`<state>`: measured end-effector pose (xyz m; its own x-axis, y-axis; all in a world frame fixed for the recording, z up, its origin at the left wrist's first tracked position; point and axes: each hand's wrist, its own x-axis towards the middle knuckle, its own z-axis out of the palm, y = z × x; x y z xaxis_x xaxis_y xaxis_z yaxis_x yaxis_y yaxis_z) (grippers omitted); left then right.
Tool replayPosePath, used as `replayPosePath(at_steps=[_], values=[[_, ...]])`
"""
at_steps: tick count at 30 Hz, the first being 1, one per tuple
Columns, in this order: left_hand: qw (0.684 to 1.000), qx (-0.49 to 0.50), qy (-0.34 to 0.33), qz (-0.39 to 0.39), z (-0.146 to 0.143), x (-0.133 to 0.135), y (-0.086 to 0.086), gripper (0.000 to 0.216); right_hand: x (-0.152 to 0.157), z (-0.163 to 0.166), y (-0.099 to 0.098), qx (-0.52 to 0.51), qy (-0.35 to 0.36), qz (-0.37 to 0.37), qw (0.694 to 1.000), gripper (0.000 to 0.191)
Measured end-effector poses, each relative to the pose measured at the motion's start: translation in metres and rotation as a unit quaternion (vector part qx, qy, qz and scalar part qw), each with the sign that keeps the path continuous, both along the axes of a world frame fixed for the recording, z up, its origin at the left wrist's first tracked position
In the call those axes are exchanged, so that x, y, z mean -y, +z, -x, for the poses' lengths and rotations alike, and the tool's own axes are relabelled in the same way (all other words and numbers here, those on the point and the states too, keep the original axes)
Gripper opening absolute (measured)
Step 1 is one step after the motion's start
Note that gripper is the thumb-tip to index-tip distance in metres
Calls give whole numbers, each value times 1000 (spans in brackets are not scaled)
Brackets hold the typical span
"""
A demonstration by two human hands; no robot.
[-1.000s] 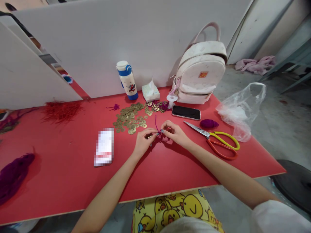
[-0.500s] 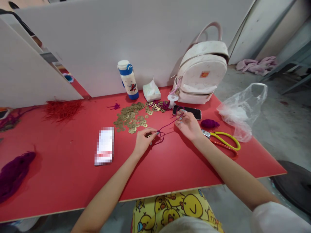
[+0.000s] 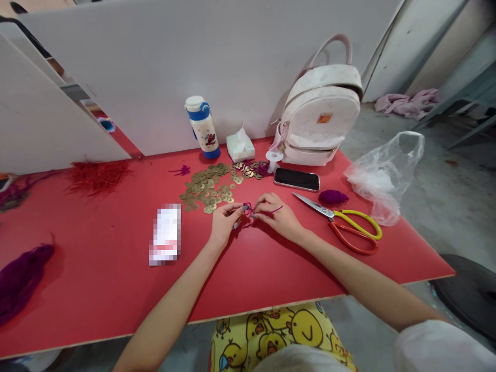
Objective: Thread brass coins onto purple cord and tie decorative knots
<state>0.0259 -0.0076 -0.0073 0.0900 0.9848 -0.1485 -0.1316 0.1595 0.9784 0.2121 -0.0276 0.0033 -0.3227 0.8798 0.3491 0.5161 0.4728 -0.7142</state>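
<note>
Phone (image 3: 296, 179): rests flat on the red table (image 3: 116, 289), dark screen upward.
Left hand (image 3: 223, 225): reaches in from the near left of the phone; thumb and fingertips closed together, pinching purple cord (image 3: 248, 208).
Right hand (image 3: 281, 218): held just on the near side of the phone; fingers bent toward the thumb, tips right at the cord; cannot tell whether gripping or only touching.
Cord: to the near left of the phone, looped small in the narrow gap between both sets of fingertips; tight against the left tips, just beside or touching the right ones; one loose end slanting across the right hand; darker strands below too blurred to tell from shadow.
Coins (image 3: 209, 182): spread loosely to the left of the phone.
Scissors (image 3: 332, 214): lying open-handled to the near right of the phone, blade tip near its front edge.
Yarn bundle (image 3: 333, 197): purple, lying to the right of the phone, near the scissors.
Spool (image 3: 274, 156): white, standing just beside the far left corner of the phone.
Backpack (image 3: 321, 116): upright behind the phone.
</note>
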Motion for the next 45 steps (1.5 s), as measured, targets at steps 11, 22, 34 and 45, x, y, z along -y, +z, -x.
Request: replayPosePath(at_steps=[11, 22, 34, 45], values=[[969, 241, 24, 51, 4, -6, 7, 29, 7, 5, 3, 66, 250, 15, 966, 14], [933, 351, 11, 73, 8, -5, 11, 13, 8, 1, 6, 123, 237, -7, 964, 13], [994, -63, -59, -72, -1, 3, 3, 22, -7, -2, -8, -146, 54, 85, 984, 42], [975, -148, -110, -121, -6, 12, 5, 17, -6, 7, -11, -281, 35, 198, 938, 25]])
